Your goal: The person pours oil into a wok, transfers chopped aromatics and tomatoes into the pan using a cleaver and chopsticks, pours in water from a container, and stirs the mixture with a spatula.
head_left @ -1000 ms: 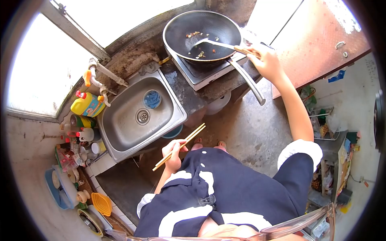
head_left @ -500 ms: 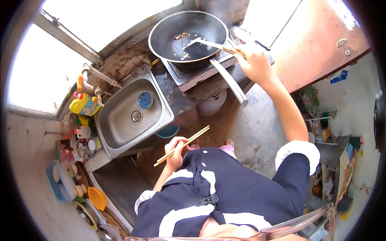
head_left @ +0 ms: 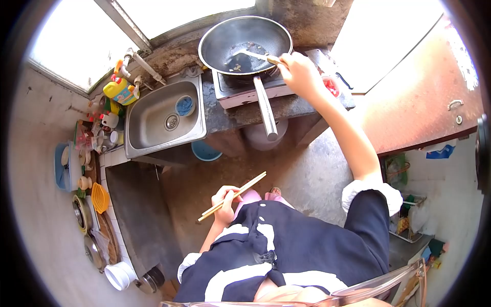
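Observation:
A dark wok (head_left: 215,51) with a long metal handle (head_left: 265,110) sits on the stove (head_left: 236,97), and small browned bits lie in its bottom. My right hand (head_left: 299,74) is closed round the handle of a spatula (head_left: 251,54), whose blade rests inside the wok among the bits. Down by my waist, my left hand (head_left: 225,202) grips a pair of wooden chopsticks (head_left: 250,183), held slantwise and well away from the wok. Faint steam hangs over the pan.
Left of the stove is a steel sink (head_left: 148,120) holding a small tub with blue cloth (head_left: 184,106). A yellow bottle (head_left: 121,91) stands behind it. A cleaver-like blade (head_left: 321,60) and a red-filled bowl (head_left: 331,86) lie right of the stove. A blue basin (head_left: 206,151) is below.
The view has turned, so the counter appears rotated. The spatula's blade has shifted within the wok, and the browned bits are spread differently. My left hand still holds the chopsticks.

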